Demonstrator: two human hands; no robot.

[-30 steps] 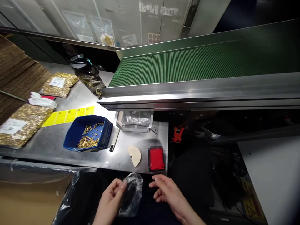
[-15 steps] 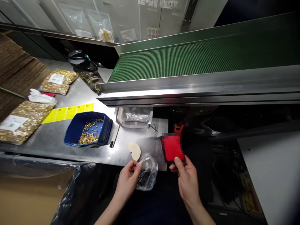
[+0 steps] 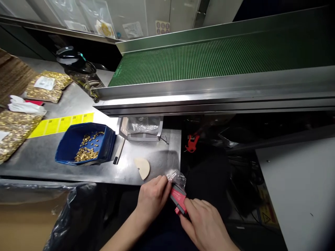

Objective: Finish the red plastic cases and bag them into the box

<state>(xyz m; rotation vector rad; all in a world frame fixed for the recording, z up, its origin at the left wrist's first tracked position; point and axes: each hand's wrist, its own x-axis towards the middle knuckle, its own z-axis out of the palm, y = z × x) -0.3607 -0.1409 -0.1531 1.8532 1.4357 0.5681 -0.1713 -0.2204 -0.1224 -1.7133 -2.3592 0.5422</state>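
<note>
My left hand point(image 3: 155, 195) is closed on a clear plastic bag point(image 3: 178, 177), pinching it near its edge. My right hand point(image 3: 202, 221) grips a red and dark grey object point(image 3: 178, 197) with small pale print on its face; I cannot tell its exact kind. The object's upper end meets the bag, right beside my left fingers. Whether that end is inside the bag or only against it, I cannot tell. A pale half-round disc point(image 3: 142, 168) lies on the metal table point(image 3: 125, 174), just beyond my left hand.
A blue bin point(image 3: 62, 146) of small brass-coloured parts sits at left, by a yellow label strip point(image 3: 60, 124) and filled bags point(image 3: 48, 91). A grey tray point(image 3: 141, 136) holds clear plastic. Behind runs a green conveyor point(image 3: 183, 62). A red tool point(image 3: 192, 143) hangs beyond my hands.
My right hand has swung left and down, turning the red object and bringing it to the bag. My left hand has moved right and turned over the bag. The view has shifted slightly right.
</note>
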